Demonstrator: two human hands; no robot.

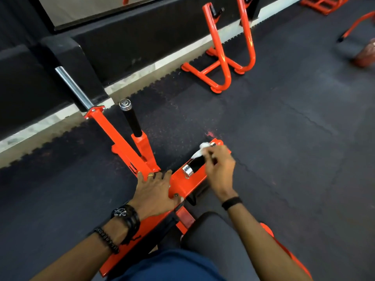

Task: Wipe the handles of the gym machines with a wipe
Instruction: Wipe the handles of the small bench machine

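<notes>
Head view, looking down over an orange machine frame [182, 183] on dark rubber flooring [284, 138]. Right hand [220, 169] curled around a white wipe [200, 151], pinching it against a short black handle [195, 163] with a chrome end cap [187, 170], mounted on the frame's right arm. Wipe bunched at the far end of that handle, just beside the orange bracket there. Left hand [155, 189] laid flat on the frame's centre junction, fingers spread and fairly straight, grasping nothing; ring [150, 175] on one finger. Watch [123, 212] and beaded bracelet [107, 239] on the left wrist, black band [231, 202] on the right wrist. Second black handle [132, 120] with chrome cap standing tilted from an orange socket, beyond the left hand, untouched. Chrome bar [74, 88] rising from an orange upright, left of that. Dark seat pad [215, 236] below the right forearm. Separate orange rack [225, 57] standing well apart near the wall. Blue garment [172, 266] at bottom edge
</notes>
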